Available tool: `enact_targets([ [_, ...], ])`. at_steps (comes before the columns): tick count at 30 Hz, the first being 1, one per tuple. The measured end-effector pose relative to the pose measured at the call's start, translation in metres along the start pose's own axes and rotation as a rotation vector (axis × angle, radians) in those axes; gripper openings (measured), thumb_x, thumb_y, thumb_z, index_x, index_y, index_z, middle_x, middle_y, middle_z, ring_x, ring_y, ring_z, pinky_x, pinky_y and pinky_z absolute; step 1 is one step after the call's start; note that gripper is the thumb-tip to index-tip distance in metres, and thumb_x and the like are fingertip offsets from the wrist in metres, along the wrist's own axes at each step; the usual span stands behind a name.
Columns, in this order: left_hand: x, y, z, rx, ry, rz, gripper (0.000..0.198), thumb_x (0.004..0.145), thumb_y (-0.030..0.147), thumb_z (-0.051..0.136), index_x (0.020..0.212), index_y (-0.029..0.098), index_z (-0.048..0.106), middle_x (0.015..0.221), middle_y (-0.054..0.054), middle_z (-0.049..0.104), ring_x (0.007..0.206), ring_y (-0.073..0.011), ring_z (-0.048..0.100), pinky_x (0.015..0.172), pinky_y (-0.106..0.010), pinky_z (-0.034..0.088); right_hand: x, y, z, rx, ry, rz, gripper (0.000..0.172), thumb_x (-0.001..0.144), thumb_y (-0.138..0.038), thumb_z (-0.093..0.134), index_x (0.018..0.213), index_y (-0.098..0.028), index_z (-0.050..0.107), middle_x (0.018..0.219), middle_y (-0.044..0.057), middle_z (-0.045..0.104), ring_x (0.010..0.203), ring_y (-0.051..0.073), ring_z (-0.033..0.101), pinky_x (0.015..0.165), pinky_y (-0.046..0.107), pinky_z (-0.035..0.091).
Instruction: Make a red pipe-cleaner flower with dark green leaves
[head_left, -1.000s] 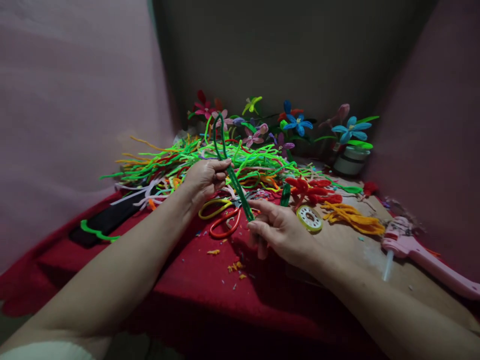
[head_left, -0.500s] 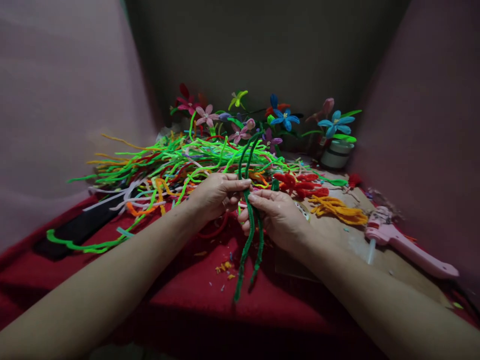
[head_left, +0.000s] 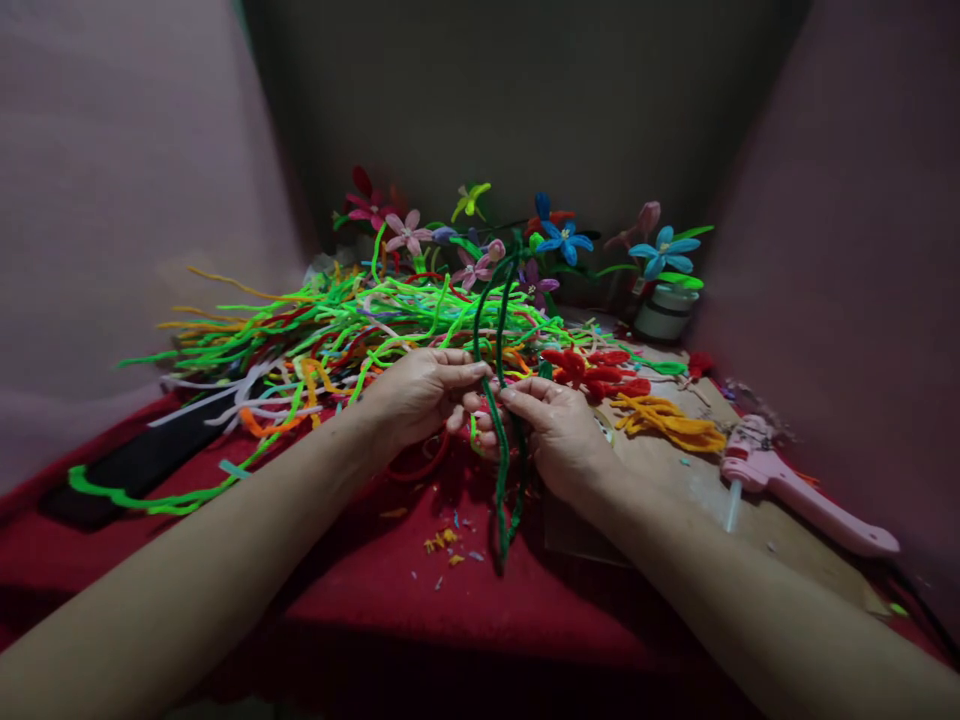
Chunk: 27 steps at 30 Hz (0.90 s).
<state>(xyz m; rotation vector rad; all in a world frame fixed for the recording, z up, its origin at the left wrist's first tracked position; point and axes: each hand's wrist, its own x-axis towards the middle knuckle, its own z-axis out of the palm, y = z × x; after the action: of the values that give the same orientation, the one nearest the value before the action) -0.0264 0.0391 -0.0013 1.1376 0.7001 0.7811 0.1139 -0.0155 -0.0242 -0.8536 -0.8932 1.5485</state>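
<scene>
Scraps (head_left: 441, 540) dot the red surface (head_left: 360, 595) between the hands and its near edge; the pile (head_left: 405, 320) crowds the far left, the glue gun (head_left: 810, 505) the right. The left hand (head_left: 421, 398) and right hand (head_left: 566, 432) nearly meet mid-scene, palms inward, fingers of each pinching the dark green strand (head_left: 502, 480). It hangs above the surface, long axis near to far, its bent end up toward the flowers (head_left: 566, 242), the other drooping toward the near edge.

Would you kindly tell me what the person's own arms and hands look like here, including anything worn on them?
The left hand and right hand are ungloved. The left forearm and right forearm are bare, with no sleeve in view. No watch, bracelet or ring shows, though some fingers are partly hidden.
</scene>
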Motion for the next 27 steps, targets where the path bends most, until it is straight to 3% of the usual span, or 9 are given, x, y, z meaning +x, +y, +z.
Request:
enact_targets([
  [8, -0.003, 0.011, -0.004, 0.009, 0.063, 0.001, 0.007, 0.077, 0.007, 0.055, 0.073, 0.009, 0.061, 0.06, -0.003, 0.06, 0.035, -0.0056, 0.047, 0.027, -0.016, 0.039, 0.001, -0.003, -0.002, -0.024, 0.066, -0.062, 0.012, 0.072, -0.02, 0.062, 0.078, -0.016, 0.052, 0.054, 0.001, 0.064, 0.04, 0.011, 0.057, 0.042, 0.023, 0.05],
  [13, -0.002, 0.01, -0.005, 0.004, 0.011, -0.049, 0.012, 0.075, 0.001, 0.054, 0.081, 0.007, 0.062, 0.063, -0.006, 0.062, 0.037, -0.007, 0.05, 0.029, -0.016, 0.04, 0.0, -0.004, -0.001, -0.04, 0.044, -0.092, 0.014, 0.07, -0.023, 0.064, 0.077, -0.015, 0.055, 0.055, 0.001, 0.066, 0.037, 0.009, 0.054, 0.037, 0.019, 0.046],
  [19, 0.001, 0.016, -0.009, -0.148, 0.211, 0.17, 0.012, 0.076, 0.0, 0.052, 0.075, 0.011, 0.055, 0.061, -0.003, 0.062, 0.033, -0.0018, 0.041, 0.029, -0.011, 0.03, -0.001, -0.007, 0.0, -0.03, 0.102, -0.114, 0.013, 0.069, -0.021, 0.061, 0.077, -0.015, 0.053, 0.049, 0.0, 0.063, 0.034, 0.009, 0.051, 0.035, 0.018, 0.044],
  [23, -0.002, 0.018, -0.006, -0.201, 0.163, 0.199, 0.009, 0.075, 0.003, 0.055, 0.076, 0.012, 0.056, 0.065, -0.002, 0.064, 0.034, 0.0005, 0.038, 0.032, -0.01, 0.028, 0.001, -0.007, -0.001, -0.011, 0.144, -0.101, 0.009, 0.07, -0.017, 0.057, 0.077, -0.014, 0.053, 0.048, 0.0, 0.063, 0.033, 0.008, 0.05, 0.035, 0.018, 0.045],
  [27, -0.009, 0.014, 0.003, 0.012, 0.124, 0.164, 0.009, 0.07, 0.012, 0.066, 0.075, 0.013, 0.059, 0.062, 0.0, 0.063, 0.037, -0.001, 0.042, 0.036, -0.012, 0.031, 0.0, -0.006, 0.0, -0.033, 0.136, -0.09, 0.012, 0.071, -0.016, 0.057, 0.082, -0.014, 0.053, 0.048, 0.0, 0.063, 0.032, 0.009, 0.051, 0.034, 0.018, 0.043],
])
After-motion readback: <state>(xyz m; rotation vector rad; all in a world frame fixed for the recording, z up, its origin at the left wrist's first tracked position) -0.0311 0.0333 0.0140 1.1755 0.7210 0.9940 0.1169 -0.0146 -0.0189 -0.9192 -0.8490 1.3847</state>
